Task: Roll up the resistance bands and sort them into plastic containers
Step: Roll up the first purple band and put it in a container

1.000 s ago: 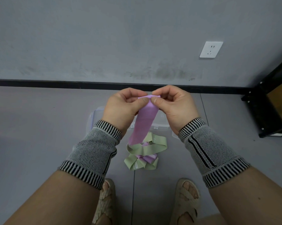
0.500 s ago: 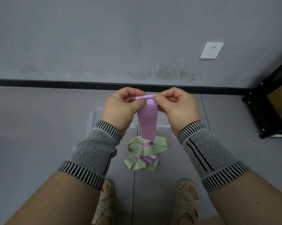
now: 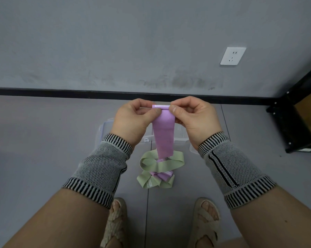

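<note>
A purple resistance band (image 3: 164, 136) hangs in the air between my hands, its top end rolled into a small tight coil. My left hand (image 3: 133, 120) pinches the coil's left end and my right hand (image 3: 196, 119) pinches its right end, thumbs toward me. The band's free end dangles just above a loose pile of green bands (image 3: 161, 163) and purple bands (image 3: 162, 175) on the floor. Clear plastic containers (image 3: 104, 129) sit on the floor behind my hands, mostly hidden by them.
A grey wall with a black skirting strip and a white socket (image 3: 233, 56) stands ahead. At the right is a black metal shelf frame (image 3: 294, 122) holding a cardboard box. My sandalled feet (image 3: 115, 221) stand on the grey floor below the pile.
The coil at the top has grown, and the hanging length of the purple band has shortened and lifted off the pile. Both hands stayed in about the same place.
</note>
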`<control>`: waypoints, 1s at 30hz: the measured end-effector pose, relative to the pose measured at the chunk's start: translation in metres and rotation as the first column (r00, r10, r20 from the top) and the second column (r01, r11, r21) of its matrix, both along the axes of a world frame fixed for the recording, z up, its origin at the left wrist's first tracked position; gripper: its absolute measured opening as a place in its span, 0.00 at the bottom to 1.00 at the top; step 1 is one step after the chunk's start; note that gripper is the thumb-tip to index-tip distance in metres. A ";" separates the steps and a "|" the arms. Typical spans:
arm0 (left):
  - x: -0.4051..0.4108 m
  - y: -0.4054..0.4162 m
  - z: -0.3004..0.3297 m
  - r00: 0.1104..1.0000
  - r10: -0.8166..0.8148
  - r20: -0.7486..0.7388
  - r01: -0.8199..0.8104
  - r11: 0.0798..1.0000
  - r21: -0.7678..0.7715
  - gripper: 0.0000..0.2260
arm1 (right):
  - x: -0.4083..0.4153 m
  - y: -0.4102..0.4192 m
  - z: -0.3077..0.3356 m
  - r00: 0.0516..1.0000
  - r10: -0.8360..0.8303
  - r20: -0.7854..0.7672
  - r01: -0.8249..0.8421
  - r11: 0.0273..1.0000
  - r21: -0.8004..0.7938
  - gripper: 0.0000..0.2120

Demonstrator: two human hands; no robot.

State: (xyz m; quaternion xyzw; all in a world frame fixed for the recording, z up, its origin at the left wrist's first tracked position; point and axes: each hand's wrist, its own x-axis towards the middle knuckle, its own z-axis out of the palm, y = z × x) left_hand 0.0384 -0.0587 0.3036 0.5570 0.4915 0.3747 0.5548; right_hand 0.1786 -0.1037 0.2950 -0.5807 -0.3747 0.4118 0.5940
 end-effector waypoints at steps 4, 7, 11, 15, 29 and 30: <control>0.000 0.002 0.003 1.000 0.009 0.026 -0.009 1.000 -0.028 0.03 | 0.002 0.000 -0.002 0.999 -0.024 0.039 0.024 1.000 0.006 0.10; 0.000 0.002 0.003 0.999 0.009 0.043 -0.007 0.999 -0.044 0.03 | 0.002 0.001 -0.002 0.999 -0.022 0.043 0.021 1.000 0.017 0.11; -0.002 0.002 0.002 0.999 0.008 0.051 -0.006 0.999 -0.047 0.03 | 0.001 0.001 -0.002 0.999 -0.009 0.046 0.007 0.999 0.040 0.12; -0.003 0.002 0.003 0.999 0.005 0.054 -0.004 1.000 -0.021 0.05 | 0.000 0.001 -0.003 1.000 0.013 -0.004 -0.012 0.999 0.038 0.11; -0.001 -0.001 0.002 0.997 -0.008 0.071 0.008 1.000 0.004 0.05 | 0.001 0.001 -0.003 0.998 -0.037 0.051 0.036 0.999 0.017 0.09; -0.001 0.000 0.001 0.998 -0.004 0.065 0.004 1.000 0.009 0.05 | 0.000 0.001 -0.002 0.998 -0.034 0.047 0.033 0.999 0.019 0.09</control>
